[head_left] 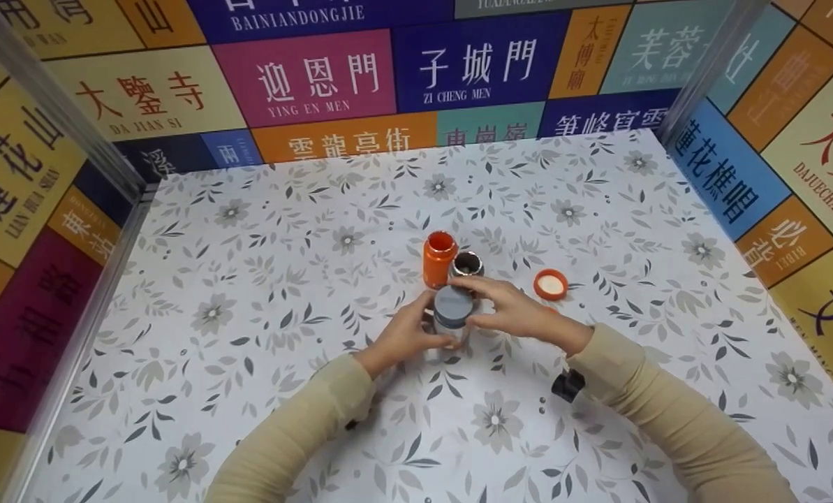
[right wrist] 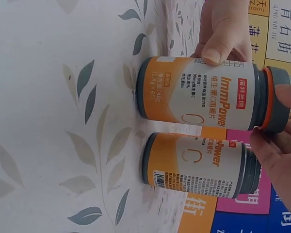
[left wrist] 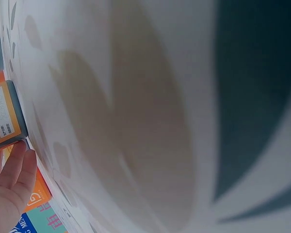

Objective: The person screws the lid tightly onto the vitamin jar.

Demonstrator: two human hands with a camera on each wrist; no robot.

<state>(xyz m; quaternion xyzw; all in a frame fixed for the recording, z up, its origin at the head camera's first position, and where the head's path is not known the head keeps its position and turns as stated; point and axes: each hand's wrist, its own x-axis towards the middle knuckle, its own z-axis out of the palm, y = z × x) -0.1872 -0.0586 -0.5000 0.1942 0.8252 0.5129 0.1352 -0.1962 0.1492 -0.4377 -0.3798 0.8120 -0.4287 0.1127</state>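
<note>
In the head view, a white-and-orange vitamin tablet bottle (right wrist: pixel 199 92) with a grey lid (head_left: pixel 454 302) stands upright on the table. My left hand (head_left: pixel 410 330) holds its body, with the thumb across the label in the right wrist view. My right hand (head_left: pixel 503 307) pinches the lid between thumb and fingers; an orange ring shows beneath the lid. Just behind stands a matching bottle (right wrist: pixel 194 162) without a lid, its mouth (head_left: pixel 468 264) facing up. Beside that is an orange bottle (head_left: pixel 437 265), also uncapped.
An orange lid (head_left: pixel 550 284) lies inside up on the table, right of the bottles. Another orange bit (head_left: pixel 550 309) shows partly behind the right wrist. The floral table (head_left: pixel 248 391) is bordered by lettered panels (head_left: pixel 311 77) at the back and sides.
</note>
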